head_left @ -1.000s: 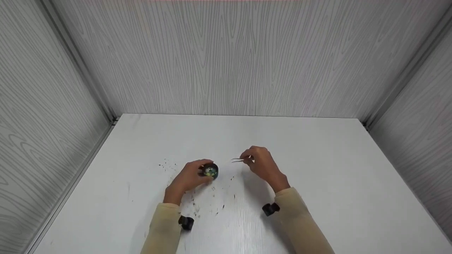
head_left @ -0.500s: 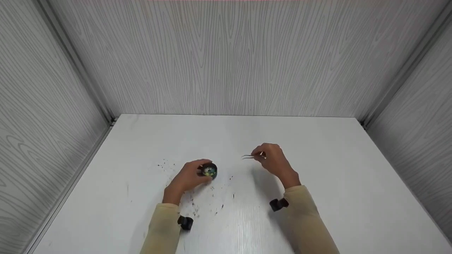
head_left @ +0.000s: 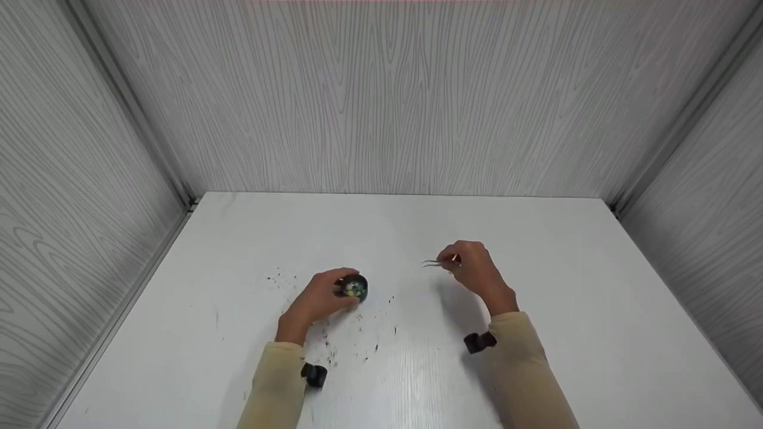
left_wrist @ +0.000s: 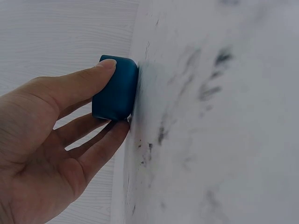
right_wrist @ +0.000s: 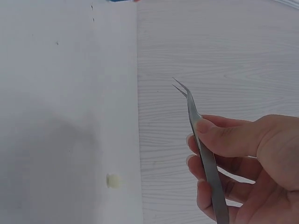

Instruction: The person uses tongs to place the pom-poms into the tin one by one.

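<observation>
My left hand (head_left: 319,297) grips a small round container (head_left: 355,288) standing on the white table, thumb on one side and fingers on the other. From above, its inside shows yellow, green and pale bits, too small to make out. In the left wrist view the blue-teal side wall of the container (left_wrist: 114,88) shows between thumb and fingers. Off to the right, above the table, my right hand (head_left: 474,268) pinches metal tweezers (head_left: 431,263). The tweezers (right_wrist: 211,172) have bent, fine tips, which stand slightly apart with nothing visible between them, pointing left toward the container.
Dark specks and smudges (head_left: 326,344) are scattered on the white table (head_left: 536,250) around the left hand. A small pale yellowish spot (right_wrist: 113,181) shows on the tabletop in the right wrist view. Grey wood-grain panels (head_left: 381,101) enclose the back and both sides.
My right hand has moved to the right and slightly away from me with the tweezers, farther from the container. My left hand keeps its grip on the container in nearly the same spot.
</observation>
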Motion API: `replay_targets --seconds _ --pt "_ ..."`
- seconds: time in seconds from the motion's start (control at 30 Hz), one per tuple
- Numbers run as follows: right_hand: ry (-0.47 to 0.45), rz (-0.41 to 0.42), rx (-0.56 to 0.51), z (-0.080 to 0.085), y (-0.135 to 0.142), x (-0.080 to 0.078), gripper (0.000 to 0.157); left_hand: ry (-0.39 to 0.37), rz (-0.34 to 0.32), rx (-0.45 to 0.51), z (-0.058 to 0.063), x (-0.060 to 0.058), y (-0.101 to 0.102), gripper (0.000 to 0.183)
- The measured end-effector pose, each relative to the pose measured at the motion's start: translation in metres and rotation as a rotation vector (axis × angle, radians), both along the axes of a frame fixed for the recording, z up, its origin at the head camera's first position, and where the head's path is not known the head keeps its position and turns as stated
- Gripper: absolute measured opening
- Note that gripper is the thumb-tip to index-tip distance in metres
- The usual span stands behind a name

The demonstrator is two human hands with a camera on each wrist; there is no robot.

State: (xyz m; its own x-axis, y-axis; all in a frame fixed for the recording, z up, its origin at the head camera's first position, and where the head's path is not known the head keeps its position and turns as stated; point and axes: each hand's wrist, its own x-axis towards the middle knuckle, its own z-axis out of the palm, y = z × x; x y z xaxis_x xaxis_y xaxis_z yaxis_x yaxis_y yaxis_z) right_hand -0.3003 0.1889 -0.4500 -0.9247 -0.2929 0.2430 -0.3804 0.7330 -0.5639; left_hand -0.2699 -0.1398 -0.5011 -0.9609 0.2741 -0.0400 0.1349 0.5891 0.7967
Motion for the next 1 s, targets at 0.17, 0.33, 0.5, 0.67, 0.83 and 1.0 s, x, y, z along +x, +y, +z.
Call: replay_targets --seconds 0.17,0.33,0.5,0.67,0.83,1.0 --pt "-0.023 -0.021 -0.010 0.000 0.006 -0.001 0.014 0.003 -0.005 -0.011 0.001 0.000 0.000 0.057" --pt "-0.022 -0.031 0.009 -0.002 0.012 -0.002 0.013 0.000 -0.010 -0.004 0.000 -0.001 -0.001 0.057" --pt "-0.024 -0.041 0.012 -0.005 0.017 -0.004 0.013 0.005 -0.014 -0.004 -0.001 -0.001 -0.001 0.057" --pt "-0.038 -0.058 0.015 -0.006 0.021 -0.005 0.013 0.010 -0.016 -0.005 -0.002 -0.001 -0.002 0.057" --pt "-0.044 -0.069 0.032 -0.008 0.028 -0.008 0.014 0.011 -0.019 -0.001 -0.002 -0.002 -0.002 0.057" --pt "-0.054 -0.078 0.038 -0.011 0.035 -0.011 0.014 0.001 -0.014 -0.005 -0.002 -0.002 -0.002 0.057"
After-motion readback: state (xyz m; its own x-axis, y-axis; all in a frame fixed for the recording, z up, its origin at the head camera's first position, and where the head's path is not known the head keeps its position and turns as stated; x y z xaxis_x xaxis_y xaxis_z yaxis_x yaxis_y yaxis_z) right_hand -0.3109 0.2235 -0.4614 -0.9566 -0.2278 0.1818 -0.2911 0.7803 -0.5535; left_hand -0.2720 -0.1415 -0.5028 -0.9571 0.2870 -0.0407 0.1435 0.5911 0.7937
